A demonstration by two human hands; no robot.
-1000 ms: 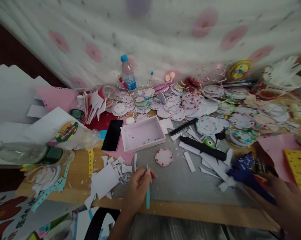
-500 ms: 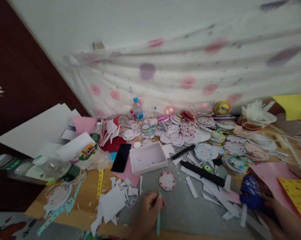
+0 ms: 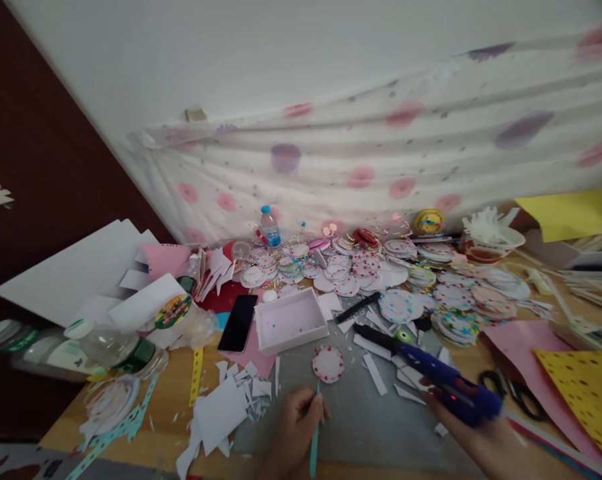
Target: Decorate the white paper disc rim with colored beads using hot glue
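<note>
My left hand (image 3: 301,417), low in the middle, is closed on a thin turquoise stick (image 3: 314,443). The stick's upper tip reaches the lower edge of a small round white disc (image 3: 327,364) rimmed with red dots, lying on the grey mat (image 3: 351,427); whether they are joined I cannot tell. My right hand (image 3: 465,427) grips a blue glue gun (image 3: 445,377) with a small red light, pointing up and left. A black bar-shaped thing (image 3: 373,335) lies by its front end, partly covered. A shallow white box (image 3: 291,327) with a few coloured dots sits beyond the disc.
Several piles of dotted discs (image 3: 341,267) line the back. Left are a phone (image 3: 238,323), paper scraps (image 3: 223,410) and plastic bottles (image 3: 125,350). Black scissors (image 3: 523,397), pink paper (image 3: 515,340) and a yellow dotted sheet (image 3: 581,383) lie on the right.
My right hand has brought the glue gun left and inward over the mat, turning it from pointing up to pointing left. The scissors now show. My left hand keeps the stick; the view has shifted slightly.
</note>
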